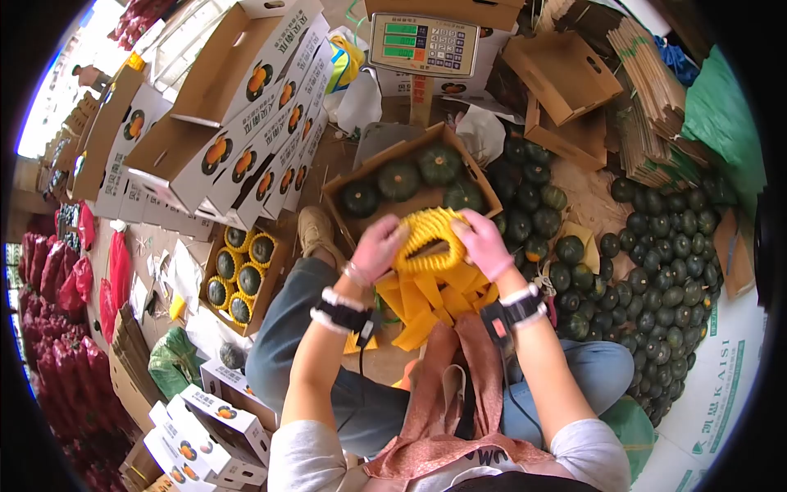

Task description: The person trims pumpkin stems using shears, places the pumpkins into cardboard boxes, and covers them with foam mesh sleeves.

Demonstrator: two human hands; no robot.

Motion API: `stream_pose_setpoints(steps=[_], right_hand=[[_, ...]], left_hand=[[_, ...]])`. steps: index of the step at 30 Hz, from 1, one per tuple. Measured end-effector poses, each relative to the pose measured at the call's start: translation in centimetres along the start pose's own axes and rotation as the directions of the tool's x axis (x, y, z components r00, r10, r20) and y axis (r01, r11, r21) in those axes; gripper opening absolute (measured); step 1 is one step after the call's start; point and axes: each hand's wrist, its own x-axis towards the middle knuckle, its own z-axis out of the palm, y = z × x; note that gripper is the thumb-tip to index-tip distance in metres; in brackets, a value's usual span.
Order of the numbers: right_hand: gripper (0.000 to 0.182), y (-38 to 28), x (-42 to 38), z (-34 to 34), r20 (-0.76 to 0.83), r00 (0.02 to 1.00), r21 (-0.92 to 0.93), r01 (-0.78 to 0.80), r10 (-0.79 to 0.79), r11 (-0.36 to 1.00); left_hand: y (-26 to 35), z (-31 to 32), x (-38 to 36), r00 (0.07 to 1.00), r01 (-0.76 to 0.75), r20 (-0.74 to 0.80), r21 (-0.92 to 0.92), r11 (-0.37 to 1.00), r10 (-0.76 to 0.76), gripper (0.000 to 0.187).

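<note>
Between my two hands a yellow foam net sleeve is stretched into a ring with an opening in it. My left hand grips its left side, and my right hand grips its right side. Flat yellow foam sleeves lie in a pile just below, over my lap. Beyond my hands an open cardboard box holds several dark green squashes. Left of my leg, a smaller box contains squashes in yellow nets.
A digital scale display stands behind the box. Printed cartons are stacked at the left. Loose green squashes cover the floor at the right. Empty trays and flattened cardboard lie at the upper right. A person is far off at the upper left.
</note>
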Motion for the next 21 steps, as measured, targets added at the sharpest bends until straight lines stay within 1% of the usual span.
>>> stream_pose_setpoints(steps=[1, 2, 3, 5, 7, 8, 11, 12, 14, 15, 16, 17, 18, 19, 21], right_hand=[[0.031, 2.8, 4.2, 1.3, -0.092, 0.971, -0.148, 0.204, -0.219, 0.968], [0.033, 4.0, 7.3, 2.4, -0.157, 0.906, -0.328, 0.328, -0.393, 0.886], [0.034, 3.7, 9.3, 3.4, -0.166, 0.922, -0.374, 0.268, -0.349, 0.888], [0.032, 4.9, 13.5, 5.2, -0.178, 0.963, -0.313, 0.137, -0.200, 0.940], [0.029, 4.2, 14.9, 6.2, -0.147, 0.988, -0.050, -0.048, 0.040, 0.998], [0.028, 3.8, 15.2, 6.5, -0.107, 0.982, 0.079, -0.146, 0.154, 0.986], [0.023, 7.5, 17.9, 7.5, -0.211, 0.972, 0.121, 0.128, -0.101, 0.984], [0.023, 7.1, 17.5, 7.1, -0.218, 0.972, 0.053, 0.102, -0.088, 0.993], [0.022, 5.1, 14.3, 5.6, -0.296, 0.919, -0.149, 0.225, -0.260, 0.963], [0.022, 4.2, 12.1, 4.8, -0.315, 0.885, -0.248, 0.271, -0.342, 0.930], [0.021, 3.4, 9.7, 3.9, -0.301, 0.856, -0.324, 0.323, -0.420, 0.889], [0.021, 3.3, 7.7, 3.2, -0.279, 0.823, -0.396, 0.372, -0.496, 0.840], [0.020, 4.3, 6.5, 3.0, -0.275, 0.822, -0.450, 0.349, -0.499, 0.822], [0.021, 5.5, 6.0, 2.5, -0.242, 0.841, -0.461, 0.340, -0.485, 0.819], [0.021, 7.3, 5.6, 1.6, -0.177, 0.871, -0.490, 0.325, -0.458, 0.809]], left_hand=[[-0.8, -0.9, 2.4, 0.994, -0.015, -0.106, 0.152, 0.988, 0.031, 0.018], [-1.1, -1.7, 4.7, 0.973, -0.046, -0.189, 0.397, 0.917, 0.130, 0.013], [-2.8, -2.3, 7.0, 0.921, -0.126, -0.231, 0.587, 0.800, 0.315, 0.015], [-4.7, -3.3, 10.5, 0.945, 0.084, -0.296, 0.633, 0.770, 0.140, 0.017], [-6.3, -3.4, 12.7, 0.954, 0.143, -0.298, 0.528, 0.837, 0.024, 0.019], [-7.0, -3.3, 13.5, 0.955, 0.178, -0.295, 0.471, 0.864, -0.036, 0.021], [-9.3, -3.1, 14.8, 0.980, 0.078, -0.197, 0.315, 0.946, -0.015, 0.022], [-8.8, -2.8, 14.3, 0.983, 0.072, -0.184, 0.247, 0.966, -0.026, 0.022], [-5.3, -2.6, 12.0, 0.986, 0.054, -0.164, 0.112, 0.992, -0.035, 0.021], [-3.1, -2.2, 10.2, 0.988, 0.060, -0.151, 0.132, 0.989, -0.040, 0.021], [-1.7, -1.5, 8.2, 0.989, 0.070, -0.140, 0.152, 0.986, -0.048, 0.020], [-2.3, -0.4, 6.5, 0.991, 0.021, -0.134, 0.126, 0.992, -0.004, 0.020], [-2.9, 0.9, 4.9, 0.989, 0.038, -0.150, 0.172, 0.984, -0.012, 0.019], [-3.5, 2.0, 3.6, 0.986, 0.052, -0.168, 0.215, 0.975, -0.015, 0.018], [-5.0, 3.3, 2.5, 0.966, -0.008, -0.249, 0.248, 0.969, 0.072, 0.017]])
